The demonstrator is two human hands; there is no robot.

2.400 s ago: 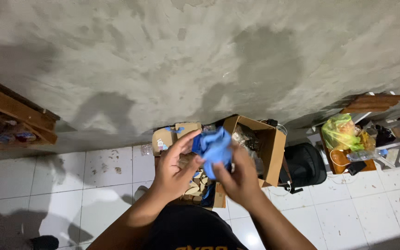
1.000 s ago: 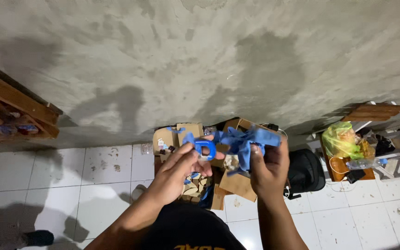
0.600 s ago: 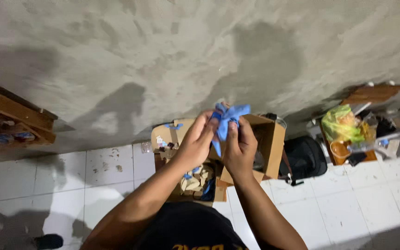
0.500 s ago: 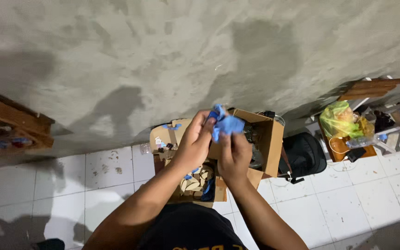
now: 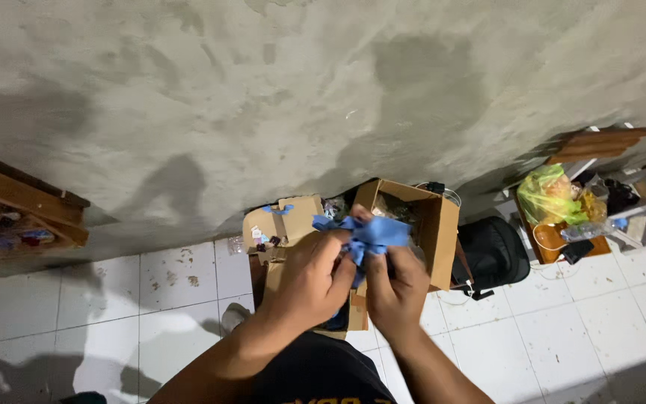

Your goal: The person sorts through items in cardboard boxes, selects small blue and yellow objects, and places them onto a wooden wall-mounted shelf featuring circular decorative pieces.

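A crumpled blue piece of thin material, perhaps a glove or a bag (image 5: 371, 233), is bunched between both my hands in front of my chest. My left hand (image 5: 309, 278) grips its lower left part with curled fingers. My right hand (image 5: 396, 288) pinches its right side, thumb up against the blue folds. Below the hands stand open cardboard boxes (image 5: 435, 224) on the white tiled floor, against a grey concrete wall.
A flattened cardboard flap (image 5: 282, 221) with small items lies left of the open box. A black backpack (image 5: 491, 251) sits to the right, then a yellow-green plastic bag (image 5: 555, 196) and wooden furniture (image 5: 600, 142). A wooden shelf (image 5: 16, 198) juts out at the left.
The hands pulled the blue material apart to the right, then came together and lowered slightly. The blue piece is now more tightly bunched between them.
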